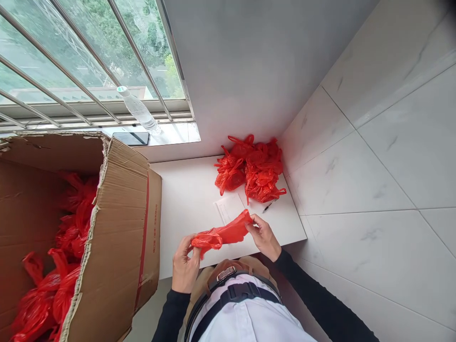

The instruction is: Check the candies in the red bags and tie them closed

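A red plastic bag (228, 232) is stretched between my two hands above the near edge of a white table (181, 199). My left hand (185, 263) pinches its looped handle end. My right hand (264, 236) grips the opposite end, fingers closed on the film. The bag hangs flat and looks thin, with nothing visible inside. Just beyond it lies a sheet of paper (228, 206) with writing, partly covered by the bag. A pen (270, 206) rests to the right of the paper. Farther back is a heap of red plastic bags (254, 166), several of them bunched up.
On the left stands a large open cardboard box (121, 228) with more red bags (53, 289) inside. A clear plastic bottle (140, 111) and a phone (131, 138) sit on the windowsill, by the barred window. A tiled wall (356, 180) borders the table's right side.
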